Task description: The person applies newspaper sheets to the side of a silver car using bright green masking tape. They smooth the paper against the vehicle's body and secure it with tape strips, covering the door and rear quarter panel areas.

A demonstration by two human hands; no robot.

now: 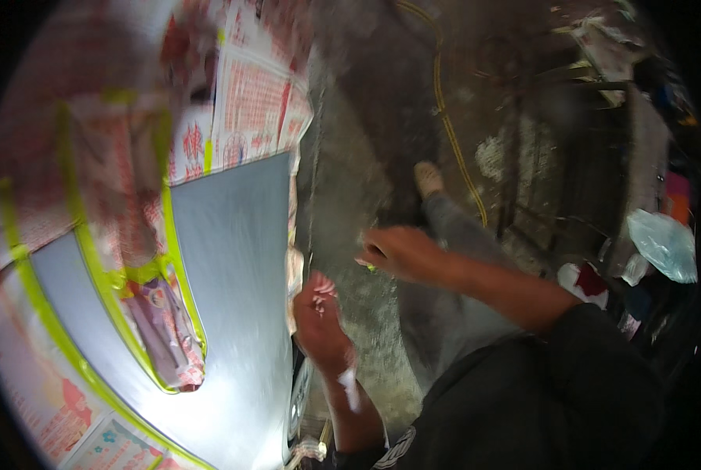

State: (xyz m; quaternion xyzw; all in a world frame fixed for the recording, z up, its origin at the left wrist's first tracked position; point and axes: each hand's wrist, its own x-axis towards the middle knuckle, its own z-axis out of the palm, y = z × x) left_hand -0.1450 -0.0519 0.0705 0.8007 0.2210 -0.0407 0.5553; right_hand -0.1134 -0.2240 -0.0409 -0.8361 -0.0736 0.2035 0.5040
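Observation:
My left hand (321,329) is beside the edge of a grey vehicle panel (237,235). Its fingers are smeared by motion, with a pink-and-white striped blur at their tips, so their grip is unclear. To its right, my right hand (403,252) hangs over the floor with curled fingers. A small yellow-green bit shows under those fingertips, too blurred to name. Printed paper sheets (256,102) cover parts of the vehicle, edged with yellow-green masking tape (76,352). A long taped paper strip (150,274) runs down the grey surface.
A yellow hose (448,117) snakes over the dark, stained concrete floor (358,313). One of my shoes (427,178) shows beyond my right hand. At right stands a cluttered bench (644,149) with a pale plastic bag (664,244). A wheel (297,395) sits below the panel's edge.

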